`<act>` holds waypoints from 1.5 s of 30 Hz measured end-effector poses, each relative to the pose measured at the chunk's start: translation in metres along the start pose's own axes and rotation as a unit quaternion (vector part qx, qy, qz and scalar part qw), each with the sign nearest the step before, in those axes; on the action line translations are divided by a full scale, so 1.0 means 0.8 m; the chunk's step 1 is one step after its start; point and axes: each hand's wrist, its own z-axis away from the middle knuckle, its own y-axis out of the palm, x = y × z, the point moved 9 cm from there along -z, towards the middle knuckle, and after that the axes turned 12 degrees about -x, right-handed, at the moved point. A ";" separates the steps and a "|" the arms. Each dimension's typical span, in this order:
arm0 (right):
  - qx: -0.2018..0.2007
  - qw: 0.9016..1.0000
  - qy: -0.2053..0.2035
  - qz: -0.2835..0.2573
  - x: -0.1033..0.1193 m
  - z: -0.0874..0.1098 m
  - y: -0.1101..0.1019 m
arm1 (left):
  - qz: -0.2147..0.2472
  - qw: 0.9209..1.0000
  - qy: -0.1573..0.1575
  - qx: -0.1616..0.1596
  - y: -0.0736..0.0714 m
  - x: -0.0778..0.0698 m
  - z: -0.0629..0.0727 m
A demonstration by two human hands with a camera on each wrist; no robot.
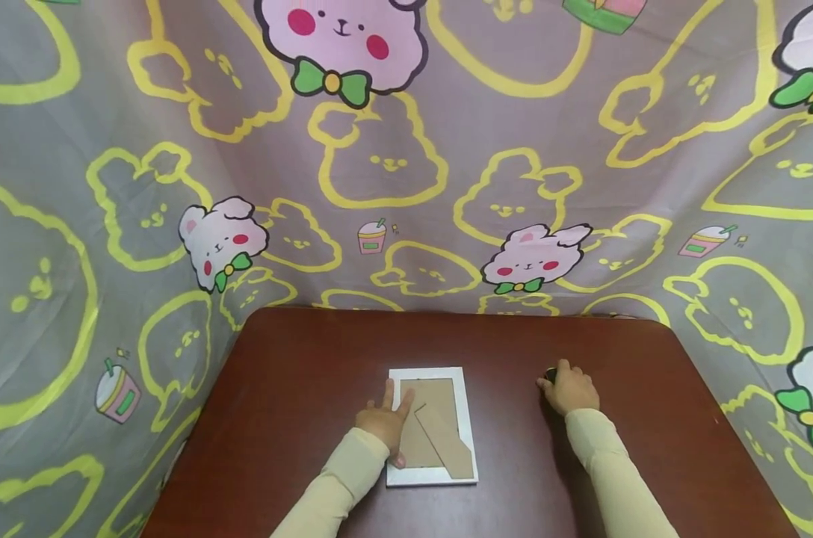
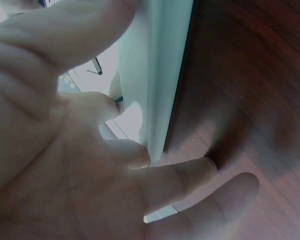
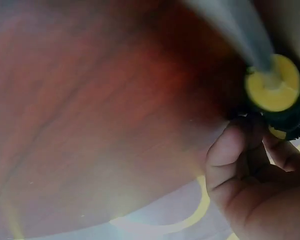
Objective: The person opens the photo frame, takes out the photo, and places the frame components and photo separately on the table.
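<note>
A white picture frame (image 1: 465, 418) lies back side up on the table, its brown backing board (image 1: 430, 396) and slanted easel stand (image 1: 450, 441) showing. My left hand (image 1: 382, 424) rests on the frame's left edge with fingers spread. In the left wrist view, the pale frame side (image 2: 162, 75) runs beside those mostly straight fingers. Off to the right, my right hand (image 1: 575, 390) holds a screwdriver (image 3: 277, 87) by its black and yellow handle. The metal shaft juts out from the yellow end in the right wrist view. In the head view only a dark bit of the handle shows.
The reddish-brown table (image 1: 299, 373) has rounded far corners. A patterned cloth (image 1: 406, 164) with cartoon bunnies hangs close behind it and along both sides.
</note>
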 end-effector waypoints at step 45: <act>0.111 0.832 0.095 -0.535 0.160 0.200 0.060 | 0.055 0.991 0.049 -0.109 0.006 0.003 0.004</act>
